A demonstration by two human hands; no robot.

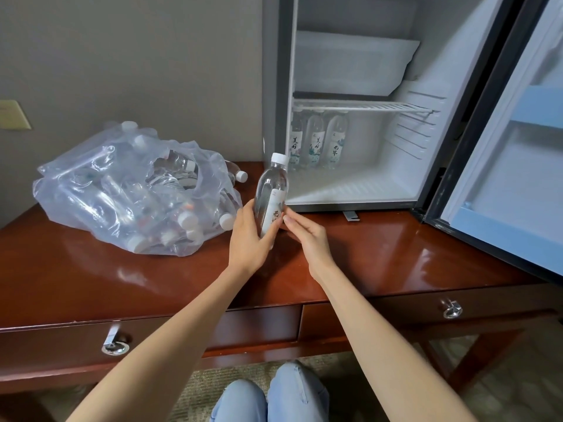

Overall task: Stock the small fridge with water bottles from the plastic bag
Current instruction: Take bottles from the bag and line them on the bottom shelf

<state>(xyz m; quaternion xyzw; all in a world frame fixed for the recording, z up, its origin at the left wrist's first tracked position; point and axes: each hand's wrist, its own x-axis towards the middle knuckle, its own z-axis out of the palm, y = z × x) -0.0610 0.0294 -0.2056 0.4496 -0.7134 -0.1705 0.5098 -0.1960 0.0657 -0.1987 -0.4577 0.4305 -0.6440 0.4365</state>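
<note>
Bottle (271,193) label part-hidden by left grip (248,236) | fridge door (502,153) cut off

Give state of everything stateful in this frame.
Door: open.
Fridge bottles: three, upright, back left under the shelf.
Held bottle: capped, near upright, off the desk.
Left hand: grips held bottle.
Right hand: fingertips touch held bottle.
Bag: open, lying on desk, many bottles inside.
Drawers: shut.
</note>
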